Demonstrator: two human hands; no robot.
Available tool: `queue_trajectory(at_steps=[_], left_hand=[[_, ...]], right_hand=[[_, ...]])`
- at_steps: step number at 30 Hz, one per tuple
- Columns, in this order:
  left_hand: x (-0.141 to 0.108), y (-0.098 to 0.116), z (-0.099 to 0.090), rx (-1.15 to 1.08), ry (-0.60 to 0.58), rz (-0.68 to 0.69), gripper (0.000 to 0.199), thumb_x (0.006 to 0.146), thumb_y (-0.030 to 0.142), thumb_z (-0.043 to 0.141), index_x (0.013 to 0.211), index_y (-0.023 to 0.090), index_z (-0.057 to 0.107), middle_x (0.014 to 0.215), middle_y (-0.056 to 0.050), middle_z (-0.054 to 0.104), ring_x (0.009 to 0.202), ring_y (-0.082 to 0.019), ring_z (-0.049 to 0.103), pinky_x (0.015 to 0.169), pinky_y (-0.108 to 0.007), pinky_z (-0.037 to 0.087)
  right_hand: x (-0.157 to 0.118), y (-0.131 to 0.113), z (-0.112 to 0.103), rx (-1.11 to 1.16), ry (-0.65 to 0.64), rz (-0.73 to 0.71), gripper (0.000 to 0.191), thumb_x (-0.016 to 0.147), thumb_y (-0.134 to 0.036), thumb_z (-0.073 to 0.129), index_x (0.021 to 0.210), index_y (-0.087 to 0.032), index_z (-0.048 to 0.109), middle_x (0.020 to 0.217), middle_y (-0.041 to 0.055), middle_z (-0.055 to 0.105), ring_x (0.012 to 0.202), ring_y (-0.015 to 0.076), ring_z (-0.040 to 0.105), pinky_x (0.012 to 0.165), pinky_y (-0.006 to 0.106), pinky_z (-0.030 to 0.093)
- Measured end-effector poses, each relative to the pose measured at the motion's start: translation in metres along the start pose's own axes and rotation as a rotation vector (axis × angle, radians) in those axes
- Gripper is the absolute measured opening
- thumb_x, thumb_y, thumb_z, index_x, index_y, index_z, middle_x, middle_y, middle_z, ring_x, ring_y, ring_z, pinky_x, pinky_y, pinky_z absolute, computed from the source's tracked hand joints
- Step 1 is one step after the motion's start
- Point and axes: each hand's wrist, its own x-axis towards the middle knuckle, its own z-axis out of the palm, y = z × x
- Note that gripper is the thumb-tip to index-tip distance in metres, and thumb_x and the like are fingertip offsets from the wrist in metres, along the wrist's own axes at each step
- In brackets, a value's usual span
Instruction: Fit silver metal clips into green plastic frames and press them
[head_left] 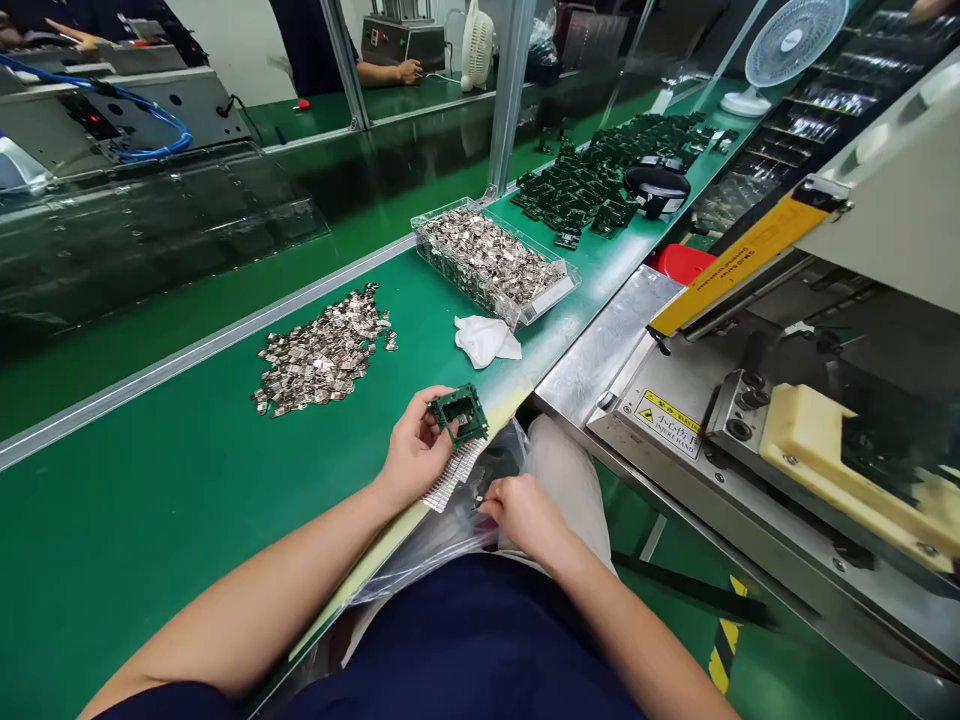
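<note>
Circuit board, just one, sits pinched in the left hand above the table's near edge. The right hand has its fingertips pressed together; whether on anything, I cannot tell. Beyond: one heap of metal pieces, one filled clear tray, one white cloth, two fans.

Dark-green square circuit board, plain green worktop, silvery metal pieces at nine o'clock; tiny, seemingly silver metal piece at six; yellow-and-black striped tape.
</note>
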Motion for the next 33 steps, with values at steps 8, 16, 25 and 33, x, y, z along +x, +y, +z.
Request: queue_trajectory(at_steps=[8,16,25,33], left_hand=[[-0.009,-0.004,0.000,0.017,-0.077,-0.064,0.037,0.087,0.036,0.062,0.119,0.021,0.051,0.081,-0.002,0.060,0.065,-0.014,0.057,0.062,-0.026,0.051],[-0.016,-0.008,-0.001,0.050,-0.203,0.000,0.036,0.093,0.032,0.050,0.127,0.022,0.043,0.085,-0.004,0.060,0.072,-0.017,0.058,0.069,-0.029,0.049],[-0.016,-0.005,-0.003,0.114,-0.262,0.029,0.037,0.094,0.032,0.050,0.129,0.023,0.043,0.087,-0.004,0.059,0.069,-0.017,0.057,0.063,-0.027,0.047],[-0.019,-0.003,-0.001,0.111,-0.317,0.028,0.039,0.091,0.032,0.055,0.129,0.023,0.046,0.088,-0.006,0.062,0.070,-0.018,0.061,0.060,-0.027,0.053]], right_hand=[[-0.003,-0.064,-0.056,0.293,0.364,-0.288,0.013,0.092,-0.025,0.058,0.090,-0.022,0.070,0.081,0.0028,0.065,0.070,0.0191,0.060,0.063,0.029,0.047],[0.018,-0.081,-0.040,0.200,0.522,-0.324,0.013,0.090,-0.026,0.059,0.078,-0.024,0.065,0.074,0.0028,0.055,0.069,0.0198,0.053,0.060,0.030,0.045],[0.018,-0.078,-0.046,0.134,0.499,-0.233,0.026,0.087,-0.034,0.061,0.064,-0.023,0.057,0.065,0.0007,0.050,0.061,0.0182,0.047,0.056,0.029,0.038],[0.017,-0.063,-0.046,0.545,0.467,-0.064,0.040,0.074,-0.052,0.074,0.062,-0.021,0.053,0.061,-0.0013,0.048,0.056,0.0148,0.043,0.050,0.026,0.037]])
